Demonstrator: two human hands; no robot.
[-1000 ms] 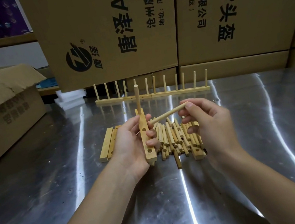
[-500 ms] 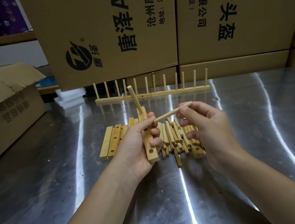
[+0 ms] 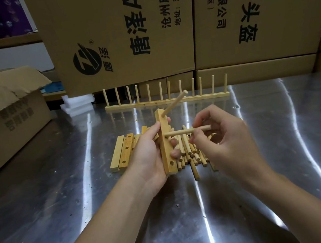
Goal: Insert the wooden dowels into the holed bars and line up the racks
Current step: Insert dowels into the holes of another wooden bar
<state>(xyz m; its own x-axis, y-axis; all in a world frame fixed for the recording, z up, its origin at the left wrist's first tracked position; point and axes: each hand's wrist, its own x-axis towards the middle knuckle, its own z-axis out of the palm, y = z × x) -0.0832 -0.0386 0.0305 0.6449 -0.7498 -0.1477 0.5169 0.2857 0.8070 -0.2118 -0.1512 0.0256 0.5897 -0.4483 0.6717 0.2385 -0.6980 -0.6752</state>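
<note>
— Dowel (image 3: 187, 131) pinched in right hand (image 3: 220, 138), tip at the bar's (image 3: 166, 148) middle hole; left hand (image 3: 150, 155) grips the bar above the table (image 3: 62, 203).
— Risk?
— Tilted entry could jam it, or the bar could twist.

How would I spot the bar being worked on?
On the steel table, before the stacked cartons, the left hand holds one holed bar upright. Unlike the bars lying flat, it has dowels sticking out sideways.
</note>
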